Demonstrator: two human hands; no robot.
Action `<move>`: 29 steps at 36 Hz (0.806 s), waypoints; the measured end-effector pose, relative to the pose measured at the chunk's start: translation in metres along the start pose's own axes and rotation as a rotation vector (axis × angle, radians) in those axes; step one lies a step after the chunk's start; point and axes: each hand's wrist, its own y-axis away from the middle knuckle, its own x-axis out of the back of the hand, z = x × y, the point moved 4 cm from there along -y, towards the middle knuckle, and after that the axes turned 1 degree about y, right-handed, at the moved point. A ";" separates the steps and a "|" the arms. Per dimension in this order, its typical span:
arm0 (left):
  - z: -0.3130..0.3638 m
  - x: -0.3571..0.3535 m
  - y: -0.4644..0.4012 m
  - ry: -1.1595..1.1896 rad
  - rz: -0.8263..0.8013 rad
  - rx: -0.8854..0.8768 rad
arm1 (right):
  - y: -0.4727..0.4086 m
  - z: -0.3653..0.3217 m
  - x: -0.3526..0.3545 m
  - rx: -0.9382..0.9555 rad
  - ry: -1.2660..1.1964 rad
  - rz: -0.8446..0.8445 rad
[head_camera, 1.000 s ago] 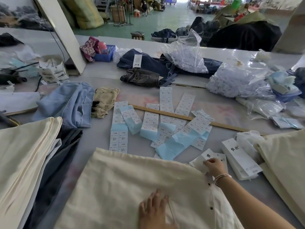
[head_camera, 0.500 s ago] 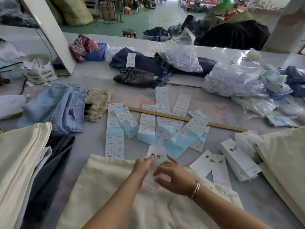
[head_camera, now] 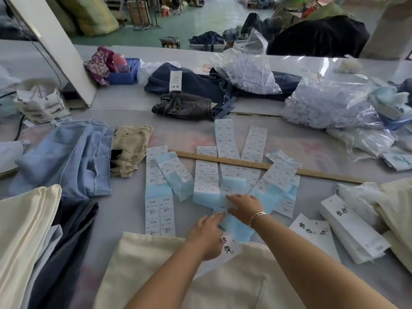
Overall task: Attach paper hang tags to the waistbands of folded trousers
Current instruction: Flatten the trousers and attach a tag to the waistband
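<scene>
Cream folded trousers (head_camera: 156, 275) lie at the table's near edge, under both my forearms. My left hand (head_camera: 207, 235) reaches over their top edge and pinches a white paper hang tag (head_camera: 230, 247) with black lettering, its fingers stretched onto a blue sticker backing sheet (head_camera: 236, 228). Just beyond it, my right hand (head_camera: 244, 206), with bangles on the wrist, bends its fingers onto the label sticker sheets (head_camera: 207, 177). Thumb and forefinger close on a label at the sheet's edge; that spot is blurred. More hang tags (head_camera: 312, 230) and a white stack of them (head_camera: 352, 233) lie to the right.
A wooden ruler (head_camera: 245, 162) crosses the fanned sheets. Light blue trousers (head_camera: 66, 157) and a khaki pair (head_camera: 129, 148) lie left, and a cream garment pile (head_camera: 20, 230) sits near left. Dark jeans (head_camera: 182, 105) and clear bags (head_camera: 330, 103) fill the far side. More cream fabric (head_camera: 399, 215) is at the right.
My right hand went from the tag pile at the right to the sticker sheets. My left hand rose off the trousers, took a hang tag and carried it forward to the blue sheet.
</scene>
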 end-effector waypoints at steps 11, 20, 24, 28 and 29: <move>0.001 -0.005 -0.010 0.030 -0.065 0.034 | 0.002 -0.011 -0.016 0.041 0.106 0.125; -0.005 -0.012 -0.010 0.193 -0.041 0.150 | 0.008 -0.015 -0.017 -0.027 -0.044 0.205; -0.005 -0.013 -0.010 0.186 -0.060 0.154 | 0.003 -0.013 -0.008 -0.178 -0.244 0.134; 0.000 -0.007 -0.007 0.191 -0.040 0.134 | -0.006 -0.009 0.002 -0.277 -0.393 0.017; 0.002 -0.005 -0.006 0.177 -0.035 0.124 | -0.008 -0.008 0.004 -0.287 -0.416 -0.023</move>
